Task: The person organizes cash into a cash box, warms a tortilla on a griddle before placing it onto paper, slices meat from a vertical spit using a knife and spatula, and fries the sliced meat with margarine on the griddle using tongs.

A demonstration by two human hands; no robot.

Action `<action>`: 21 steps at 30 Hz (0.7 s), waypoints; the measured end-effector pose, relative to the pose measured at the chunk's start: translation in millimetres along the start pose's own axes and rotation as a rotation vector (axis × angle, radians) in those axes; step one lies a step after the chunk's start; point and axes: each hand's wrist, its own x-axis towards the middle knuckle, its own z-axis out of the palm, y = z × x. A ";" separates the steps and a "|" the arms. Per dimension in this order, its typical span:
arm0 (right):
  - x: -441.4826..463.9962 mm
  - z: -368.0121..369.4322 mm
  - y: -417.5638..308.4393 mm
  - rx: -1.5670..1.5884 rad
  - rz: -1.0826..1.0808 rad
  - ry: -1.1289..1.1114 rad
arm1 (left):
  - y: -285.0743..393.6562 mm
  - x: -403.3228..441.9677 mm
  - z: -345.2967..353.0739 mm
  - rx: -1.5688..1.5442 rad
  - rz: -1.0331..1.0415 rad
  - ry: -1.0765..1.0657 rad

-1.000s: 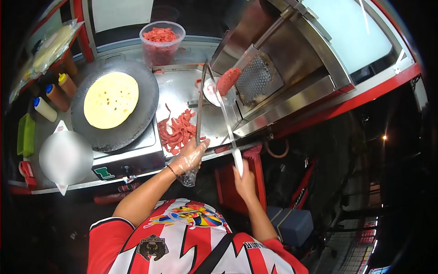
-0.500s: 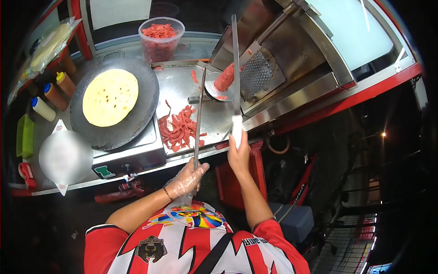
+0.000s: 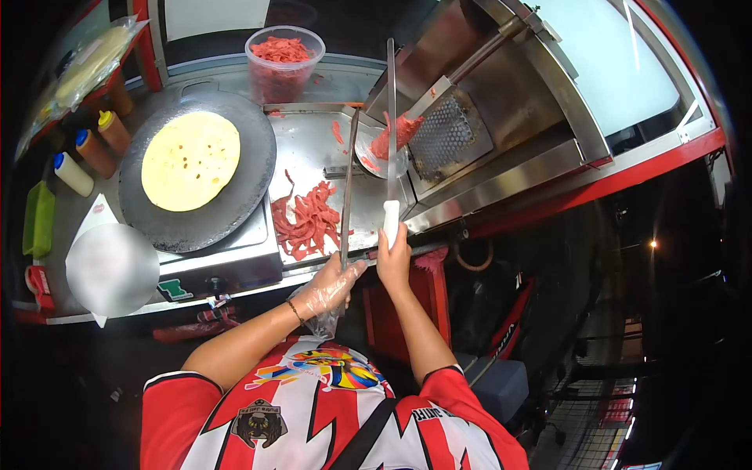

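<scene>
My right hand [image 3: 394,254] is closed around the white handle of a long knife [image 3: 391,125], its blade pointing away and passing in front of the spit. Red meat [image 3: 402,135] sits low on that spit, above a round metal plate [image 3: 365,149]; the blade covers part of both. In a clear plastic glove, my left hand [image 3: 330,286] grips a long narrow metal tool [image 3: 348,172], pointed forward beside the knife; its exact kind does not show. Sliced red meat strips [image 3: 305,223] lie on the metal tray [image 3: 301,141] left of the tool.
A yellow flatbread [image 3: 190,160] lies on a round black griddle [image 3: 254,188]. Behind the tray stands a clear tub of red meat [image 3: 283,74]. Sauce bottles [image 3: 95,153] line the left side. The grill housing [image 3: 509,176] bounds the right, with a perforated burner [image 3: 446,129].
The knife and my right hand have shifted left, closer to my left hand. The left-hand tool has moved slightly right. The meat on the spit appears a little farther right, relative to the blade.
</scene>
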 end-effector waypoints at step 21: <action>-123.7 -169.2 -21.7 -0.157 0.183 -0.216 | 17.3 -3.9 -30.0 0.028 -0.029 -0.050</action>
